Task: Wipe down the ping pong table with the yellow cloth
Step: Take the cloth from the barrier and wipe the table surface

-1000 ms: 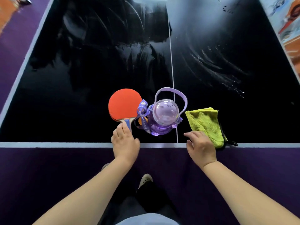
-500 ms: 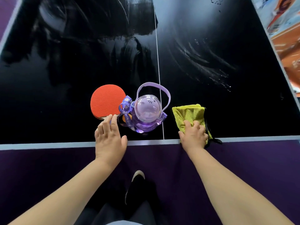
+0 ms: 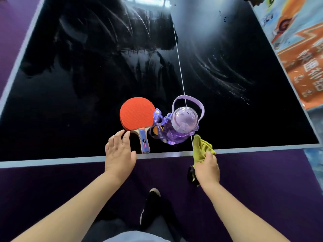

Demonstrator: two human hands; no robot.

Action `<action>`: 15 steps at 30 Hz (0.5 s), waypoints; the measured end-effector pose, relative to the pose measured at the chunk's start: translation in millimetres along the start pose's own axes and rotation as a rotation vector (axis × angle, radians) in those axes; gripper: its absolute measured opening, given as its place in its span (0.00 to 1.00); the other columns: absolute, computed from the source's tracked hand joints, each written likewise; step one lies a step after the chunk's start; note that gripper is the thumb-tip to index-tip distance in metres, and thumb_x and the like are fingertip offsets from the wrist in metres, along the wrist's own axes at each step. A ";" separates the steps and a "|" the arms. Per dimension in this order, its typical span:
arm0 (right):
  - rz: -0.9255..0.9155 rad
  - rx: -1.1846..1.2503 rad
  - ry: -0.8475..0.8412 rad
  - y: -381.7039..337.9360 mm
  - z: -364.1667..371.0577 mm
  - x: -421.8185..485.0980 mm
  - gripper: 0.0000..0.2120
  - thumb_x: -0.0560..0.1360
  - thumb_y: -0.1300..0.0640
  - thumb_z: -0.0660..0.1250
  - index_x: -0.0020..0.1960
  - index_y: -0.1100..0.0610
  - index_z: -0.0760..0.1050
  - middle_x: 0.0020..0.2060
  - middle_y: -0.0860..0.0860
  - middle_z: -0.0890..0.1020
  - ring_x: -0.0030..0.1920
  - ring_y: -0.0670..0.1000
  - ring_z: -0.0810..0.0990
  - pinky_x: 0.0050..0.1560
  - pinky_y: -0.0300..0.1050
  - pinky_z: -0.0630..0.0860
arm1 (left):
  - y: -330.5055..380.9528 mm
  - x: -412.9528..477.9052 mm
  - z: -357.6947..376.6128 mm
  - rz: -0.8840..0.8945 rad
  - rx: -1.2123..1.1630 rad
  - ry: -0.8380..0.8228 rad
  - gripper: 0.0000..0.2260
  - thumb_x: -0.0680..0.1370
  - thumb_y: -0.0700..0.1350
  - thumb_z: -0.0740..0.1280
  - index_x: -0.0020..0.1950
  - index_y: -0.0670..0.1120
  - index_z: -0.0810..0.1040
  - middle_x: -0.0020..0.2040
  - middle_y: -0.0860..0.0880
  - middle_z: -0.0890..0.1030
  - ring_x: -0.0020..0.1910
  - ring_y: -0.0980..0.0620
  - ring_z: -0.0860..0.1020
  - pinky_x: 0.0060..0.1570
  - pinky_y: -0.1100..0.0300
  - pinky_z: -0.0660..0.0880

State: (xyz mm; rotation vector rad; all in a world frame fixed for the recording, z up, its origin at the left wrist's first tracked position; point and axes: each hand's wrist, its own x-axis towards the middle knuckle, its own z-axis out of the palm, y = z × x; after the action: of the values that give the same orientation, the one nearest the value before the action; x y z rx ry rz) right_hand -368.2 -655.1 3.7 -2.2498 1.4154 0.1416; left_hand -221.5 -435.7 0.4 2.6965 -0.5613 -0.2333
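Yellow cloth (image 3: 201, 147) is just right of the purple bottle (image 3: 183, 123), at the tabletop (image 3: 70, 102) edge. Left of the bottle lies a red paddle (image 3: 137, 113); my left hand (image 3: 118, 156) is spread beside it. My right hand (image 3: 207, 169) grips the cloth, crumpled, one end dangling.

Just right of the purple bottle (image 3: 181, 124), the yellow cloth (image 3: 201, 147) is bunched and half covered by the right hand (image 3: 207, 169), whose fingertips are lost in its folds. A dark item (image 3: 190, 173) below that hand is mostly hidden and cannot be identified. Left of the bottle, an orange ball (image 3: 155, 131) shows only partly behind the strap (image 3: 158, 119). Beyond the bottle, the tabletop (image 3: 70, 102) is cut off by the top edge. The banner (image 3: 300, 58) to the right is blurred and cropped.
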 end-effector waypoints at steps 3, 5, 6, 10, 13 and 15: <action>0.042 0.184 0.025 -36.0 20.3 -57.9 0.15 0.76 0.64 0.62 0.62 0.60 0.68 0.51 0.50 0.70 0.52 0.56 0.74 0.47 0.47 0.68 | -36.2 0.1 -22.3 0.026 -0.026 -0.040 0.30 0.73 0.43 0.69 0.72 0.41 0.64 0.70 0.43 0.63 0.69 0.44 0.59 0.69 0.48 0.58; 0.051 0.293 0.033 -63.9 33.9 -98.7 0.12 0.75 0.65 0.62 0.57 0.58 0.68 0.52 0.49 0.70 0.50 0.53 0.73 0.47 0.45 0.67 | -65.8 -1.8 -39.6 0.045 -0.027 -0.051 0.29 0.73 0.43 0.69 0.72 0.41 0.64 0.70 0.42 0.63 0.69 0.43 0.59 0.68 0.47 0.59; 0.032 0.325 0.035 -77.8 41.9 -118.5 0.10 0.75 0.65 0.62 0.54 0.56 0.68 0.50 0.48 0.71 0.48 0.52 0.73 0.46 0.45 0.68 | -82.8 -3.5 -48.2 0.048 -0.025 -0.054 0.29 0.73 0.43 0.69 0.72 0.41 0.65 0.70 0.42 0.63 0.69 0.43 0.60 0.68 0.47 0.59; -0.089 0.445 0.052 -137.1 79.1 -177.5 0.11 0.73 0.67 0.65 0.47 0.52 0.67 0.46 0.45 0.71 0.43 0.48 0.75 0.43 0.43 0.73 | -150.6 -7.8 -79.3 0.044 -0.001 -0.052 0.28 0.72 0.43 0.71 0.70 0.39 0.67 0.69 0.40 0.65 0.68 0.41 0.61 0.67 0.45 0.61; -0.134 0.493 0.025 -185.4 108.4 -195.2 0.12 0.74 0.68 0.64 0.48 0.52 0.67 0.46 0.46 0.72 0.43 0.46 0.74 0.40 0.32 0.69 | -190.9 -9.0 -98.6 0.035 0.014 -0.047 0.27 0.71 0.42 0.72 0.68 0.38 0.69 0.68 0.39 0.66 0.67 0.40 0.62 0.65 0.44 0.64; -0.128 0.504 0.028 -215.4 126.5 -196.2 0.12 0.74 0.67 0.63 0.50 0.53 0.66 0.47 0.47 0.71 0.45 0.49 0.74 0.42 0.36 0.69 | -211.2 -9.2 -109.7 0.038 0.022 -0.042 0.27 0.71 0.42 0.71 0.68 0.39 0.69 0.68 0.40 0.66 0.68 0.40 0.62 0.65 0.45 0.63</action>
State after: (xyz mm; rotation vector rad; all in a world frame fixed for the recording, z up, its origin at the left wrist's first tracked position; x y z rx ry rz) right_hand -250.3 -361.3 29.5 -1.9151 1.1558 -0.2617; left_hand -130.0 -216.6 18.7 2.7050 -0.6302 -0.2757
